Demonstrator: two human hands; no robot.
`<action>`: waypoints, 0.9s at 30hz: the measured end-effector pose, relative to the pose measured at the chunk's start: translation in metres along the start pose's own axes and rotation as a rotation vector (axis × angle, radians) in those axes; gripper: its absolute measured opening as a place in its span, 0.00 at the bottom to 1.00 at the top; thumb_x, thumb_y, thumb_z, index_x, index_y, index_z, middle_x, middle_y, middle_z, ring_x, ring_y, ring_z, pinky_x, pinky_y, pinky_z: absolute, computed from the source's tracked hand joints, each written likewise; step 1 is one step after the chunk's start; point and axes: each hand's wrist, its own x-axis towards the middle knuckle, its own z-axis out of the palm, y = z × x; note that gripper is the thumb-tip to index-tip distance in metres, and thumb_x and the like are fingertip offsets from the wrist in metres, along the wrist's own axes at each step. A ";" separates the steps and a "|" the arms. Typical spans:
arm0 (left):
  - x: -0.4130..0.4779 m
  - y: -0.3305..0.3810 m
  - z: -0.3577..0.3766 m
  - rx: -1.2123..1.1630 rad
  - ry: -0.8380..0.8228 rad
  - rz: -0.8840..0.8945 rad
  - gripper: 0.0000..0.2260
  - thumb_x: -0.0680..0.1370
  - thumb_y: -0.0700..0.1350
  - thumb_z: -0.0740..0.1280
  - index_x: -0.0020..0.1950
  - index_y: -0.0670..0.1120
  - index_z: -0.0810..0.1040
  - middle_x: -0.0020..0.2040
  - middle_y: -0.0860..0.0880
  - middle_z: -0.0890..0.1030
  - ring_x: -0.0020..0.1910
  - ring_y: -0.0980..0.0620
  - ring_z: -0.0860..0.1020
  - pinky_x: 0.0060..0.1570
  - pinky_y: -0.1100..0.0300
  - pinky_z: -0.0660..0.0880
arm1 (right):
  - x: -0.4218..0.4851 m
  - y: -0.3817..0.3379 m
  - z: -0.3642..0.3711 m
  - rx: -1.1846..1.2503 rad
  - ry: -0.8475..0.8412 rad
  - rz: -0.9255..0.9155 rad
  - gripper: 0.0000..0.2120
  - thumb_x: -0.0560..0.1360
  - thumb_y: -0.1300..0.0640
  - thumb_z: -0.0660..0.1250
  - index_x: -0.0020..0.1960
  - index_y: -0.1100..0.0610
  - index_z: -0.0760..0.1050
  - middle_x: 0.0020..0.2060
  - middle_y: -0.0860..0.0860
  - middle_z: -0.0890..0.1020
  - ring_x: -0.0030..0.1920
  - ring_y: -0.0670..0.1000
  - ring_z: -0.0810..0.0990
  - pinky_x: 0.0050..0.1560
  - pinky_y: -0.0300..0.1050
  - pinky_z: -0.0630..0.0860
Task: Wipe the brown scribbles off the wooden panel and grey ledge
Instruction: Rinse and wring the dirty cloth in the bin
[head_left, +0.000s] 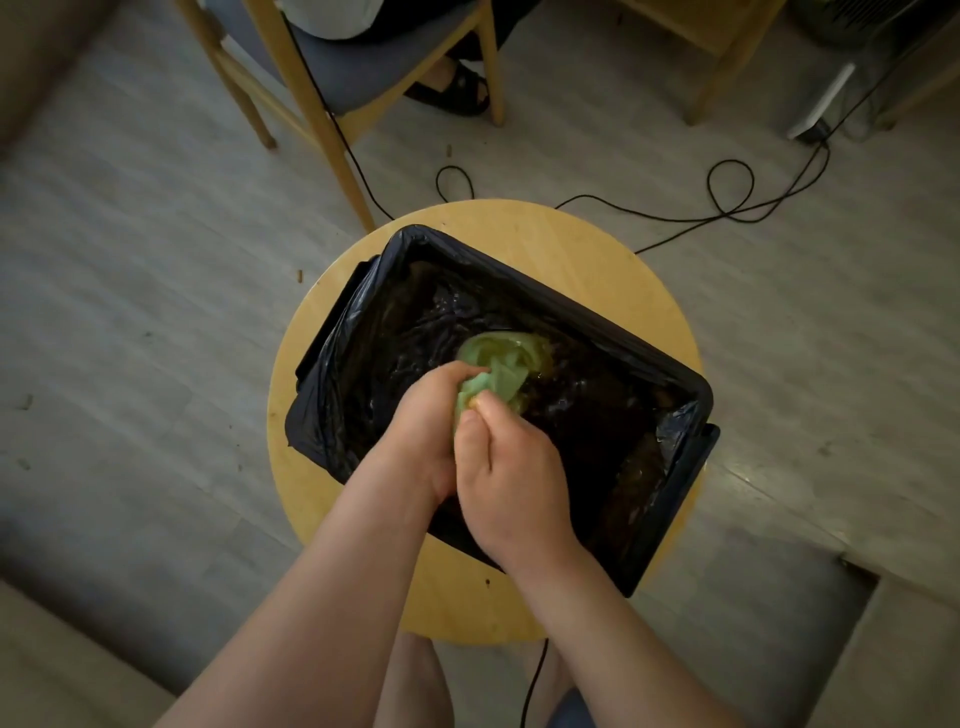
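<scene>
Gripping a green cloth (493, 376), both hands work above an open bin (670, 519). The left hand (428, 421) has its fingers curled round the near end of the cloth, thumb side toward the right hand. The right hand (514, 478) pinches the same bunched end between thumb and forefinger, and its remaining fingers fold under, out of sight. The two hands touch each other at the cloth.

The cloth is crumpled. Its free end hangs past the fingers into the bin, toward the middle of the cavity. Whether it touches the bottom cannot be told from this angle.

The bin is rectangular and lined with a black bag (363, 312), which folds over the rim on all sides. The lining shines in places and may be wet, with a brownish tint along the right wall, though the dim light makes this uncertain.

The bin stands on a round wooden table (597, 249), turned at an angle to the viewer. A black cable (727, 208) loops across the grey floor (130, 260) beyond the table. A wooden chair (332, 88) with a grey seat stands at the far side.
</scene>
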 end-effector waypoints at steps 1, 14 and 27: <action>0.000 -0.002 0.000 -0.001 0.009 0.019 0.10 0.81 0.45 0.67 0.46 0.39 0.82 0.37 0.44 0.82 0.37 0.45 0.82 0.49 0.50 0.81 | 0.004 0.003 0.000 -0.065 -0.020 0.012 0.15 0.82 0.47 0.48 0.43 0.50 0.68 0.33 0.45 0.75 0.32 0.48 0.75 0.30 0.52 0.74; -0.005 0.011 -0.021 0.445 0.133 0.267 0.14 0.77 0.42 0.59 0.57 0.44 0.81 0.57 0.37 0.83 0.55 0.36 0.83 0.54 0.44 0.82 | 0.013 0.024 -0.042 0.478 0.139 0.627 0.07 0.82 0.58 0.61 0.57 0.48 0.74 0.37 0.49 0.78 0.28 0.43 0.73 0.26 0.38 0.69; -0.015 0.009 -0.028 0.286 -0.004 0.253 0.22 0.81 0.27 0.52 0.62 0.41 0.82 0.51 0.40 0.87 0.49 0.41 0.87 0.50 0.43 0.84 | 0.027 0.036 -0.040 0.214 0.053 0.456 0.15 0.84 0.46 0.63 0.46 0.55 0.76 0.36 0.53 0.81 0.31 0.49 0.77 0.29 0.41 0.72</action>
